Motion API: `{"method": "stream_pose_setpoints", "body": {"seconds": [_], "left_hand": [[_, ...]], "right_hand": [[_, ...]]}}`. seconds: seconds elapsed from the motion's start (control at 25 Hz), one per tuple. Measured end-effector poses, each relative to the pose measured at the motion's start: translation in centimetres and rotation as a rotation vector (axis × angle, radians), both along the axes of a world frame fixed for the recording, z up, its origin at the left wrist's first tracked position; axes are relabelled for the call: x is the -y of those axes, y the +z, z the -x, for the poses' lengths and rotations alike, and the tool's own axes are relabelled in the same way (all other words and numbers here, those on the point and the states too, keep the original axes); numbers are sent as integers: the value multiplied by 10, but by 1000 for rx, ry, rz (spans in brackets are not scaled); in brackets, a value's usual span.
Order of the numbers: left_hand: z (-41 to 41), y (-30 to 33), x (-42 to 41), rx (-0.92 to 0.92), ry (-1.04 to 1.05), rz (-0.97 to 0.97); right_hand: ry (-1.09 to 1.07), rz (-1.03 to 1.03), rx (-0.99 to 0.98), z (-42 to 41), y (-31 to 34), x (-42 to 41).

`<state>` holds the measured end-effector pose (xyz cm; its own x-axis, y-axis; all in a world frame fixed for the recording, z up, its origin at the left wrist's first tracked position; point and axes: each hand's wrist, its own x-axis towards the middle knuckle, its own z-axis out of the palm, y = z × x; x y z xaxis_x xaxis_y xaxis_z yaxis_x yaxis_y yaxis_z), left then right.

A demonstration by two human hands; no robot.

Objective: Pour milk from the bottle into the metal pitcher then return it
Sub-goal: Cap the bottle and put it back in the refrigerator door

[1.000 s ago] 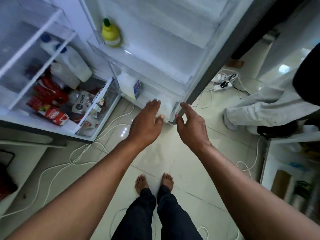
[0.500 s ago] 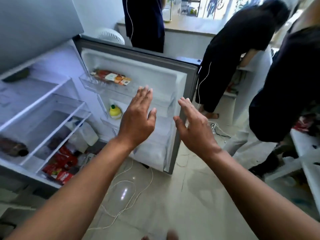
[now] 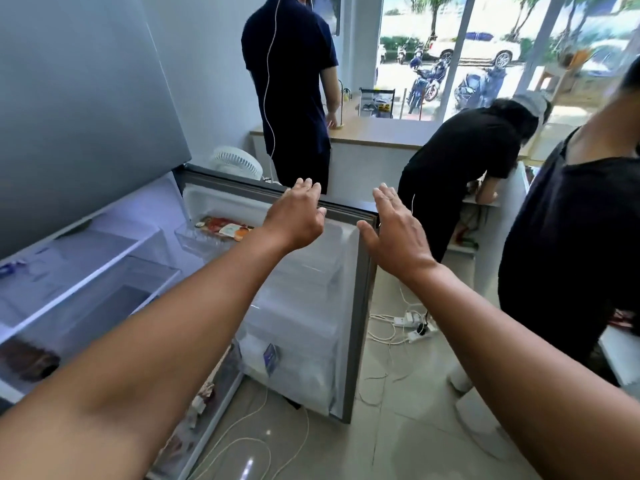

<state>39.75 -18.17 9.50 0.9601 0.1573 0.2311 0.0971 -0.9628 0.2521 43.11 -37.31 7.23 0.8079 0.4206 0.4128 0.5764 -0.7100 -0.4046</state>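
Head view looks down over both bare arms toward an open fridge door [image 3: 346, 306], and every place below is given relative to that door. Left hand [image 3: 294, 220] is raised in front of the door's upper edge, fingers straight and slightly spread, holding nothing; its fingertips lie at the grey top rim, though whether they touch it cannot be told. Right hand [image 3: 394, 233] hovers just beside the door's upper outer corner, fingers straight and together, thumb out, also empty. A carton [image 3: 272, 355] with a blue label sits low in the door's bottom bin; whether this is the milk cannot be told, and the pitcher is out of view. Packets [image 3: 221, 227] in red and orange lie in the door's top bin. Left of the door, the fridge shelves [image 3: 79, 299] run back into the cabinet, with a dark item [image 3: 27, 362] on a lower one. Beyond the door's top stands a white fan [image 3: 237, 166], and past it a person in dark blue [image 3: 291, 81] faces a wooden surface [image 3: 377, 129]. Right of the door, a person in black [image 3: 460, 161] bends forward. White cables [image 3: 391, 334] lie on the floor by the door's foot.
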Motion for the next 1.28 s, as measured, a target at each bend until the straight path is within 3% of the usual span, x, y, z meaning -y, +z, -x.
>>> {"method": "stream_pose_setpoints", "body": {"seconds": [0.16, 0.36, 0.56, 0.72, 1.08, 1.28], "left_hand": [[-25, -4, -6, -135, 10, -53], [-30, -17, -7, -55, 35, -64], [0, -20, -8, -22, 43, -18], [40, -21, -18, 20, 59, 65], [140, -28, -48, 118, 207, 266], [213, -28, -73, 111, 247, 329]], "right_hand": [[30, 121, -102, -25, -10, -2], [16, 79, -38, -24, -23, -1], [102, -220, 78, -8, -29, 4], [126, -444, -8, 12, -39, -1], [548, -554, -175, 73, -54, -57], [795, -529, -129, 103, -60, -106]]}}
